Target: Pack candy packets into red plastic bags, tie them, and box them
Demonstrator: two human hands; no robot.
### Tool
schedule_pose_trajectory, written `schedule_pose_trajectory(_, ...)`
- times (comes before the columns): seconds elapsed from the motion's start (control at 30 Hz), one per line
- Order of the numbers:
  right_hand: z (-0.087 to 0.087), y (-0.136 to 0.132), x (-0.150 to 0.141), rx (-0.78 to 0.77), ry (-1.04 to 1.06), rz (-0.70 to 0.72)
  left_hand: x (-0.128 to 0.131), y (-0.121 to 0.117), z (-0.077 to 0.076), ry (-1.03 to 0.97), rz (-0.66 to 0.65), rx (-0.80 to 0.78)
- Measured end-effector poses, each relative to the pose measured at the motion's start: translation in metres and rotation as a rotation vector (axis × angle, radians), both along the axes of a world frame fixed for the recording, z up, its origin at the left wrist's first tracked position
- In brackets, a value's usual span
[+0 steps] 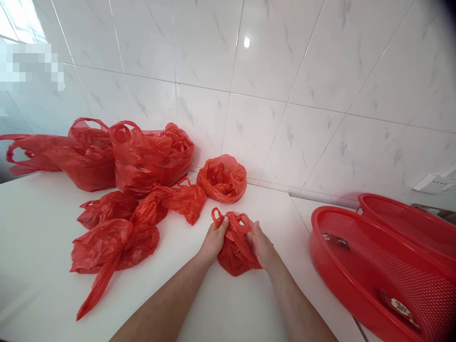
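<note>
A small red plastic bag (238,254) with looped handles is between my two hands, just above or on the white table. My left hand (216,236) pinches its upper left side by the handle, thumb on top. At its right side, my right hand (261,243) touches the bag near the other handle; its fingers are partly behind the plastic, so its grip is hard to make out. Beyond my hands stands a red bag with a rolled-open rim (223,178), holding crumpled red plastic. Several crumpled red bags (101,240) lie to the left.
Large, full red bags (153,156) stand against the tiled wall (199,57) at the back left. Two red mesh baskets (322,251) are at the right, the nearer one with small packets inside. A socket plate (432,184) is on the wall.
</note>
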State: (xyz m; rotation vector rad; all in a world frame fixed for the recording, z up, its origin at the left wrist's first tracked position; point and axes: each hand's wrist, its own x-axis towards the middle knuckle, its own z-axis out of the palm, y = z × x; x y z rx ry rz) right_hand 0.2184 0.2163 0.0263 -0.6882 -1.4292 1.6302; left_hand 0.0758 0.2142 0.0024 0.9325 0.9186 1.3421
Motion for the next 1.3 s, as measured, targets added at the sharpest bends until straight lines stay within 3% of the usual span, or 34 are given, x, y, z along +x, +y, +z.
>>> schedule_pose_trajectory(0.1,-0.001,0.0,0.003,0.02,-0.1,0.05,0.001,0.001,0.001,-0.01,-0.003,-0.039)
schedule_pose_trajectory(0.23,-0.001,-0.001,0.0,0.081,-0.26,-0.017,0.003,0.001,0.002,-0.044,0.017,-0.063)
schedule_pose_trajectory(0.4,-0.002,-0.002,-0.005,0.141,-0.324,-0.17,0.003,0.001,0.001,-0.099,0.0,-0.026)
schedule_pose_trajectory(0.6,-0.005,0.004,-0.009,0.177,-0.45,-0.486,0.006,-0.006,0.009,-0.122,-0.071,0.078)
schedule_pose_trajectory(0.83,-0.001,-0.003,-0.013,0.186,-0.562,-0.645,0.009,-0.012,0.013,-0.02,-0.137,0.137)
schedule_pose_trajectory(1.03,-0.007,0.001,-0.009,0.252,-0.595,-0.655,0.011,-0.012,0.011,-0.045,-0.154,0.128)
schedule_pose_trajectory(1.3,-0.003,0.01,0.003,0.136,-0.368,-0.409,0.007,-0.003,0.003,-0.095,-0.082,0.1)
